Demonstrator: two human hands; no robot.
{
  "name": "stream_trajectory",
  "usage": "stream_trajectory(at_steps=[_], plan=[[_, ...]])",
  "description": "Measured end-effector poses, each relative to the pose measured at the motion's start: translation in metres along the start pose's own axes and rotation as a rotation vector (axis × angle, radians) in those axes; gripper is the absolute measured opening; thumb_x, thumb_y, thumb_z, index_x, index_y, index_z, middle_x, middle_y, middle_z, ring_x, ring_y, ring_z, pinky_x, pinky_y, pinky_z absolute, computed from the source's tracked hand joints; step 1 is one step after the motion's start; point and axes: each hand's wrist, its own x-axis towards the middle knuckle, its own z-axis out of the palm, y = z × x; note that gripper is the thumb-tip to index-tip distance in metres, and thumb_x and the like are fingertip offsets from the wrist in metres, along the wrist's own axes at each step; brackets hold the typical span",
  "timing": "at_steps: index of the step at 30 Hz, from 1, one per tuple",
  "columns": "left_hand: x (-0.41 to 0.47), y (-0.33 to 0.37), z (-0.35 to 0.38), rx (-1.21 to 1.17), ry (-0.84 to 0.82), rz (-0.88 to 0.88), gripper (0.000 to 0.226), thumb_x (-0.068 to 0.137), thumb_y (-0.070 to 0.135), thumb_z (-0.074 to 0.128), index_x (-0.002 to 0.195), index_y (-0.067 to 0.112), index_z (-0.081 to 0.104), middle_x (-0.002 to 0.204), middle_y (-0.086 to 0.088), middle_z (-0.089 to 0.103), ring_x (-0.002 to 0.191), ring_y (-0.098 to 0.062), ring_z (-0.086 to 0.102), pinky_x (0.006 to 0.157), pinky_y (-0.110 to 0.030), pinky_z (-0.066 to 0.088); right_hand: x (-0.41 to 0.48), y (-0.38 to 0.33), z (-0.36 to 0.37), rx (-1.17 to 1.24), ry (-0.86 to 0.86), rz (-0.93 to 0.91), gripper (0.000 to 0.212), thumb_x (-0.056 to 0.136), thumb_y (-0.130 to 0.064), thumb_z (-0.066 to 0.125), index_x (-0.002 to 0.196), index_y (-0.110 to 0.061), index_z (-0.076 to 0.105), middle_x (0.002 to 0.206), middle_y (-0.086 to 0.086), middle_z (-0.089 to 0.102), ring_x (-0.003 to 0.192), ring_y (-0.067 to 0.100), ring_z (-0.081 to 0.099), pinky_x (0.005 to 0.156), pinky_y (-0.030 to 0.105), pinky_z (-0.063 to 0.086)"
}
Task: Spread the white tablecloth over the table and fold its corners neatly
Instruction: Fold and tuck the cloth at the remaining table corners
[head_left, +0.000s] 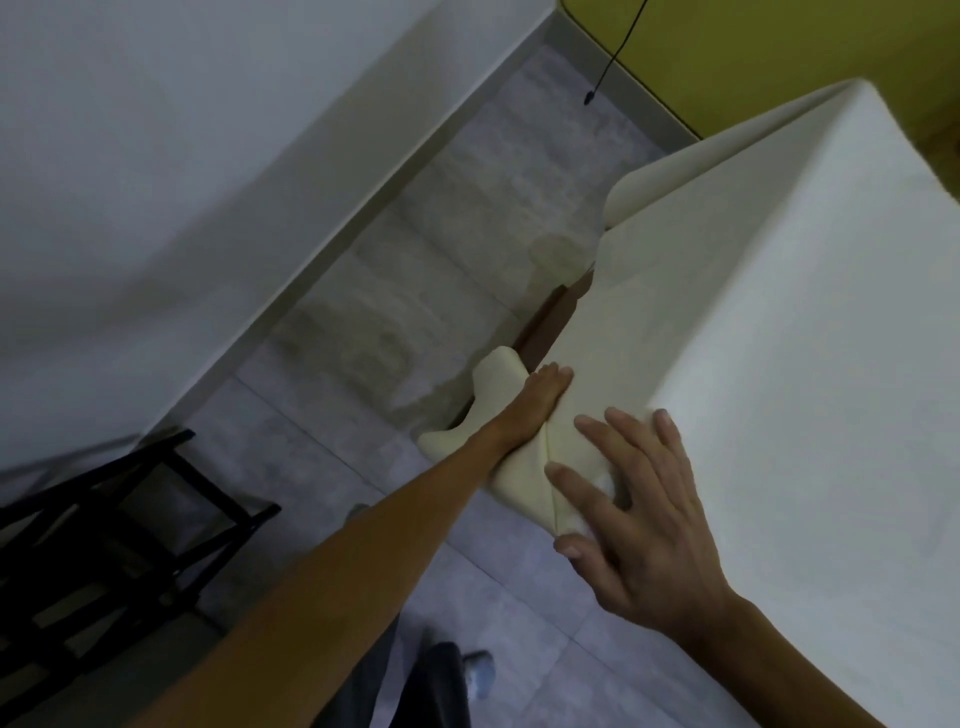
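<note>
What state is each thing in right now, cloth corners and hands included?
Tablecloth: spread over the table, side hanging down.
Near corner: loosely bunched, not yet neat.
Far corner: flap flaring outward.
Table: brown edge showing under the hem.
Left hand: flat, pressing the hanging side.
Right hand: spread open, resting on the near corner.
Chair: standing apart, untouched.
</note>
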Motion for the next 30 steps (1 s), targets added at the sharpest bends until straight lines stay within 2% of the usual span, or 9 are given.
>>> stream_trajectory(at_steps=[5,10,12,15,18,20,23,27,30], plan=[[-0.019,0.017,-0.004,0.08,0.046,-0.012,0.082,0.094,0.068,0.031,0.156,0.015,0.021,0.162,-0.005,0.023,0.149,-0.022,0.021,0.123,-0.043,0.013,0.006,-0.003,-0.007,-0.049,0.135,0.364,0.081,0.099,-0.061,0.028,0.147,0.004,0.039,0.158,0.026,0.031,0.15,0.041,0.026,0.122,0.061,0.013],[-0.042,0.037,-0.001,0.065,0.067,-0.057,0.097,0.076,0.087,0.033,0.152,0.027,0.03,0.156,-0.002,0.037,0.142,-0.023,0.036,0.12,-0.047,0.023,0.008,-0.004,-0.007,-0.125,0.0,0.534,0.093,0.095,-0.069,0.027,0.156,0.001,0.022,0.165,0.022,0.015,0.154,0.035,0.014,0.123,0.059,0.017],[-0.067,0.061,0.004,0.0,0.057,-0.055,0.078,0.088,0.075,0.038,0.146,0.023,0.039,0.15,-0.002,0.044,0.136,-0.018,0.043,0.118,-0.043,0.029,0.01,-0.007,-0.009,-0.118,-0.084,0.562,0.095,0.095,-0.07,0.023,0.158,0.0,0.011,0.167,0.02,0.004,0.155,0.032,0.005,0.124,0.056,0.015],[-0.101,0.085,0.012,0.011,0.001,0.0,0.041,0.104,0.047,0.035,0.138,0.025,0.043,0.139,0.01,0.046,0.127,-0.004,0.047,0.108,-0.018,0.037,0.011,-0.012,-0.014,-0.102,-0.174,0.598,0.095,0.096,-0.072,0.017,0.158,-0.002,-0.001,0.167,0.018,-0.009,0.155,0.03,-0.006,0.125,0.053,0.009],[-0.125,0.109,0.022,0.049,-0.043,0.025,0.057,0.104,0.051,0.029,0.149,0.018,0.037,0.147,0.009,0.039,0.137,-0.008,0.038,0.104,-0.016,0.036,0.01,-0.012,-0.027,0.004,-0.236,0.627,0.098,0.093,-0.079,0.011,0.158,-0.009,-0.012,0.165,0.01,-0.021,0.154,0.024,-0.019,0.126,0.047,-0.003],[-0.129,0.13,0.032,0.078,0.008,0.054,0.084,0.09,0.076,0.029,0.15,0.018,0.038,0.151,0.001,0.042,0.138,-0.017,0.041,0.105,-0.026,0.037,0.008,-0.006,-0.033,0.059,-0.167,0.699,0.093,0.094,-0.077,0.01,0.158,-0.013,-0.012,0.166,0.007,-0.02,0.154,0.022,-0.018,0.126,0.046,-0.004],[-0.106,0.157,0.044,0.378,0.12,0.206,0.106,0.072,0.095,0.027,0.152,0.025,0.03,0.153,-0.001,0.041,0.139,-0.021,0.041,0.116,-0.045,0.032,-0.002,0.011,-0.043,0.128,-0.021,1.018,0.088,0.095,-0.071,0.004,0.159,-0.012,-0.008,0.167,0.007,-0.013,0.154,0.024,-0.015,0.126,0.048,-0.004],[-0.082,0.197,0.057,1.23,0.097,0.689,0.074,0.097,0.051,0.042,0.157,0.019,0.013,0.166,-0.006,0.005,0.152,-0.025,-0.002,0.123,-0.045,0.006,-0.029,0.028,-0.043,0.096,0.01,1.169,0.08,0.101,-0.061,0.011,0.159,-0.007,-0.001,0.167,0.009,-0.008,0.155,0.028,-0.008,0.126,0.052,-0.001],[-0.075,0.213,0.071,1.739,-0.223,0.957,0.066,0.099,0.044,0.037,0.155,0.011,0.024,0.164,-0.012,0.012,0.152,-0.031,0.001,0.123,-0.052,0.009,-0.032,0.032,-0.047,0.142,0.008,1.26,0.078,0.103,-0.056,0.016,0.158,-0.002,0.006,0.167,0.013,0.0,0.155,0.03,0.0,0.125,0.05,0.001]])
